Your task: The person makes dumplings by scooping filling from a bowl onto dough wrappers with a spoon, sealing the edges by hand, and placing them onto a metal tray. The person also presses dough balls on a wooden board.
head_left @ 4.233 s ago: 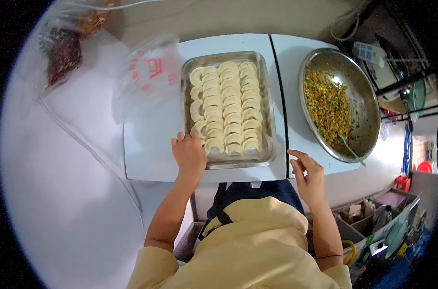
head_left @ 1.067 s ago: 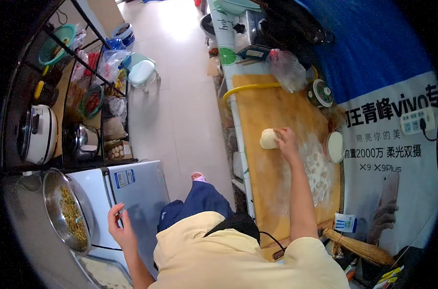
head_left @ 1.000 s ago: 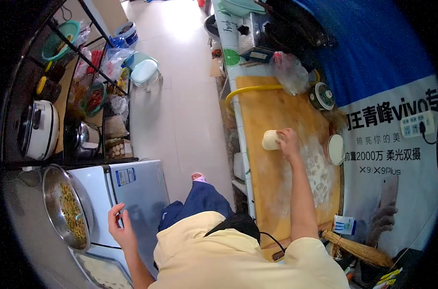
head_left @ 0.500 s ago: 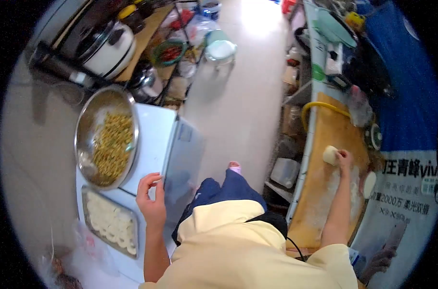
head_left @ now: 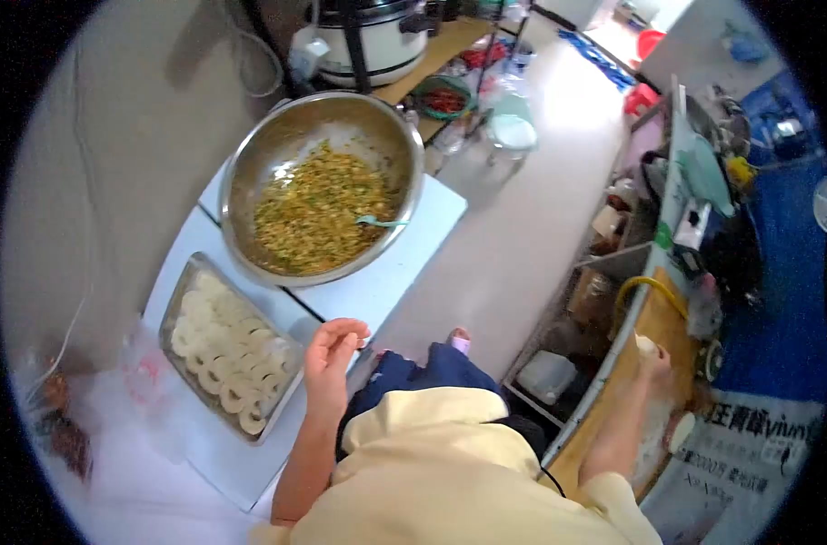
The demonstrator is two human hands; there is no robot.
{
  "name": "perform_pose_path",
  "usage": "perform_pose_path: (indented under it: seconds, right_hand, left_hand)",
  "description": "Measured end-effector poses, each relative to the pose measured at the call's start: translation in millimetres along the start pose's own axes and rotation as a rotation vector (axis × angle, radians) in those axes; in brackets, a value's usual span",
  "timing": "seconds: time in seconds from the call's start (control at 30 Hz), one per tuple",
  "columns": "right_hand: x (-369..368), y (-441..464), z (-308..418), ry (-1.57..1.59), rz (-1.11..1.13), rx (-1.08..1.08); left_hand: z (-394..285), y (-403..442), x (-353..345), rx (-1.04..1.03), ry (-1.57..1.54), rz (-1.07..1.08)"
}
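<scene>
My right hand [head_left: 652, 365] grips a pale, rounded dough wrapper [head_left: 646, 346] above the wooden board [head_left: 604, 402] on the right. Whether it is one wrapper or a stack, I cannot tell. My left hand [head_left: 330, 352] hovers by the front edge of the white table, fingers bent and thumb close by, with nothing visible in it. Beyond it stands a large steel bowl [head_left: 234, 204] of chopped yellow-green filling [head_left: 318, 213], a light-blue spoon [head_left: 380, 221] resting in it. Nearer on the left lies a metal tray [head_left: 179, 289] with rows of pale, folded dumplings [head_left: 227, 341].
A yellow hose-like loop [head_left: 654, 283] lies across the far part of the board. Open shelves [head_left: 577, 341] hold containers beneath the right counter. A white cooker [head_left: 373, 45] sits on a rack behind the bowl. The floor [head_left: 532, 195] runs between both work surfaces.
My view has turned left, bringing the bowl and tray closer to the middle. The dough wrapper stays in my right hand. My left hand's fingers and thumb look closer together.
</scene>
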State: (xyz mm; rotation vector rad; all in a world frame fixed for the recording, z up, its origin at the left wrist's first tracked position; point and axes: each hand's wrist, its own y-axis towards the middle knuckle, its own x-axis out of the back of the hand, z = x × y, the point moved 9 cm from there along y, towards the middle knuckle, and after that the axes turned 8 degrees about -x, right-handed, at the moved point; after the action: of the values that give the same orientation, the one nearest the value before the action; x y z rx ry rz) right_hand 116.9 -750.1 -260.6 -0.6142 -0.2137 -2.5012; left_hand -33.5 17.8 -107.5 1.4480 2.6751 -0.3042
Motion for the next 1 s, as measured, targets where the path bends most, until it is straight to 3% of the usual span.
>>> perform_pose_path:
  seconds: [0.1, 0.17, 0.23, 0.33, 0.4, 0.43, 0.5, 0.53, 0.6, 0.63, 0.7, 0.83, 0.9, 1.0]
  right_hand:
    - [39, 15, -67, 0.048, -0.253, -0.382]
    - [81, -9, -48, -0.116, -0.44, -0.399]
    - [98, -6, -73, 0.269, -0.397, -0.385]
    - [125, -14, -94, 0.137, -0.489, -0.51]
    - [115, 8, -109, 0.11, -0.235, -0.372]
    - [116, -3, -101, 0.099, -0.235, -0.39]
    - [123, -34, -27, -0.503, -0.427, -0.334]
    - [120, -31, -23, -0.503, -0.421, -0.352]
    - [116, -18, -10, -0.105, -0.36, -0.111]
    - [114, -17, -6, -0.113, -0.36, -0.135]
    - [99, -15, 10, -0.174, -0.301, 0.017]
    - [84, -3, -16, -0.274, -0.113, 0.005]
    - [73, -32, 28, -0.42, -0.203, 0.26]
    - [14, -78, 84, -0.119, 0.004, 0.288]
  left_hand:
    - [17, -5, -5, 0.046, 0.02, 0.072]
    - [36, -8, -9, 0.124, 0.064, 0.199]
    - [36, -12, -20, 0.12, 0.129, 0.282]
    - [34, -10, -41, 0.155, 0.136, 0.326]
    - [39, -2, -62, 0.155, 0.188, 0.378]
    - [39, 1, -69, 0.147, 0.237, 0.392]
    - [41, 7, -93, 0.162, 0.242, 0.437]
    - [39, 9, -104, 0.167, 0.232, 0.436]
    - [37, 14, -124, 0.157, 0.243, 0.44]
    - [39, 16, -131, 0.166, 0.265, 0.448]
    - [47, 19, -135, 0.198, 0.358, 0.397]
    - [64, 12, -145, 0.228, 0.392, 0.314]
    - [72, 0, -157, 0.281, 0.389, 0.297]
    - [89, -7, -164, 0.297, 0.416, 0.274]
